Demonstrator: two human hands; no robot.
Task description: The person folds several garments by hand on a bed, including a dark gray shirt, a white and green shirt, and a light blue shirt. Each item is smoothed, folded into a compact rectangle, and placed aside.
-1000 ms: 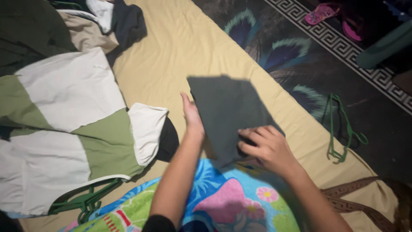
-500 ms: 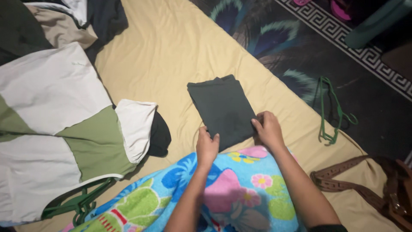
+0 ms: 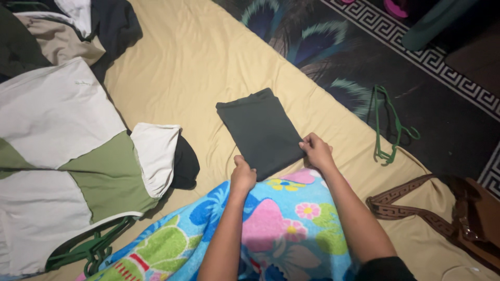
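Nearest to us a bright floral cloth (image 3: 271,229) covers our lap, and both forearms reach out over it. Our left hand (image 3: 242,175) is closed on the near left corner of a folded dark green garment (image 3: 260,130), thumb on top. Our right hand (image 3: 315,151) pinches the near right corner in the same way. The garment lies flat on the tan bedsheet (image 3: 198,62), directly ahead of both hands, its long axis running away from us and leaning a little to the left. Both hands touch its near edge, so neither is clearly nearer. To the left, apart from the garment, lies a green and white top (image 3: 78,156) with a green hanger (image 3: 91,248) under its hem. To the right a second green hanger (image 3: 388,127) rests on the dark patterned rug (image 3: 333,57), and a brown strapped bag (image 3: 458,218) sits at the sheet's edge. Further clothes are piled at the far left.
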